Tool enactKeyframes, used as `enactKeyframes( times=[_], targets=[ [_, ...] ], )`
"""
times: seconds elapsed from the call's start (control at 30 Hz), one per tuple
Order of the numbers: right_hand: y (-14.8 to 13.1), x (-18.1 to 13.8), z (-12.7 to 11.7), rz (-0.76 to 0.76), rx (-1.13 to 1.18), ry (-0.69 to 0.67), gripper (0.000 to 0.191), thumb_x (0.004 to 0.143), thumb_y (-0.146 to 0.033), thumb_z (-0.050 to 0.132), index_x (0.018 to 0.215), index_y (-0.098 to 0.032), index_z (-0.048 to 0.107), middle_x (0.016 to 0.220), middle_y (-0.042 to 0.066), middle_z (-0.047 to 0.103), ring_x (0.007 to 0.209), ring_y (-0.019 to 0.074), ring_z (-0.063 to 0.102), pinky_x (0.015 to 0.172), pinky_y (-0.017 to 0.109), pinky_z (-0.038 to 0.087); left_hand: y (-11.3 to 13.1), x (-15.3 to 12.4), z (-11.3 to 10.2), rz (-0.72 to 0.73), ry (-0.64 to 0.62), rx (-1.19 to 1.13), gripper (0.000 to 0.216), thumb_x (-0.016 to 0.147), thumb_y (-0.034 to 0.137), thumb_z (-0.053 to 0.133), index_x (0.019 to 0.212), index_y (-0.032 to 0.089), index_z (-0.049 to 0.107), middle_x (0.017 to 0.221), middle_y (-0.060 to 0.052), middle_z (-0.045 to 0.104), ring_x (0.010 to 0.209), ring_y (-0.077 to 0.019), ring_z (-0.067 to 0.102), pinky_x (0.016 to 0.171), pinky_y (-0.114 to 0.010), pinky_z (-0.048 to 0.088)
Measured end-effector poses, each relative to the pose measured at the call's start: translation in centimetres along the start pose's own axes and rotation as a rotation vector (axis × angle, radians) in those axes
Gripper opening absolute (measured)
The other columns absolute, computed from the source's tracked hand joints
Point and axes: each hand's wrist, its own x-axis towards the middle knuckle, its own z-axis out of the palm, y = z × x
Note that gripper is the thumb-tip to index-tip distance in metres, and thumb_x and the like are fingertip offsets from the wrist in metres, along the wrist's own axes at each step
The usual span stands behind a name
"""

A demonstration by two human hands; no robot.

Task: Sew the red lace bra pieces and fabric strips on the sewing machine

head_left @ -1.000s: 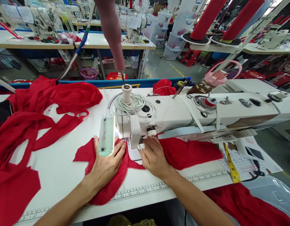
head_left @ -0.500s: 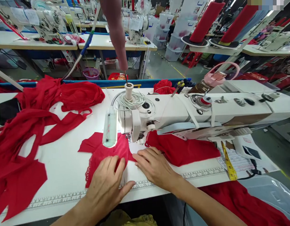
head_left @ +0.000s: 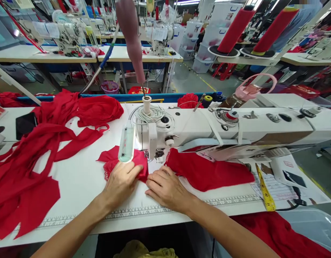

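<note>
A white sewing machine lies across the table, its needle end near the middle. A small red fabric piece with a lace edge sits under the needle. My left hand lies on it, fingers bunching the cloth just left of the presser foot. Close beside it, my right hand rests flat with its fingers pressing the fabric's edge by the needle. A larger red piece spreads to the right under the machine arm. A small lamp hangs over the left hand.
A heap of red fabric covers the table's left side beside a black phone. A yellow tape measure and papers lie at the right. Red thread cones and a pink-lidded bottle stand behind. More sewing stations fill the background.
Both hands slid toward me from the needle, then moved back in. The small red piece now lies folded tighter under my left hand.
</note>
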Motion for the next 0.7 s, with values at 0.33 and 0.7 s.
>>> enactKeyframes(
  times=[0.33,0.7],
  targets=[
    [-0.2,-0.2,-0.2,-0.019,-0.047,0.087,0.017,0.1,-0.027,0.054,0.095,-0.015,0.064,0.086,0.003,0.068,0.083,0.0169,0.056,0.089,0.038,0.036,0.8,0.2,0.0,0.163,-0.059,0.152,0.03,0.093,0.004,0.042,0.103,0.014,0.068,0.071,0.0,0.058,0.069,-0.0171,0.049,0.084,-0.044,0.047],
    [-0.1,-0.3,-0.5,0.011,-0.02,0.063,0.013,0.099,-0.024,0.055,0.099,-0.015,0.064,0.09,0.003,0.07,0.084,0.0158,0.059,0.091,0.039,0.037,1.3,-2.1,2.0,0.084,-0.074,0.053,0.038,0.093,0.001,0.04,0.121,0.012,0.064,0.106,-0.011,0.069,0.108,-0.0257,0.062,0.1,-0.053,0.043]
  ],
)
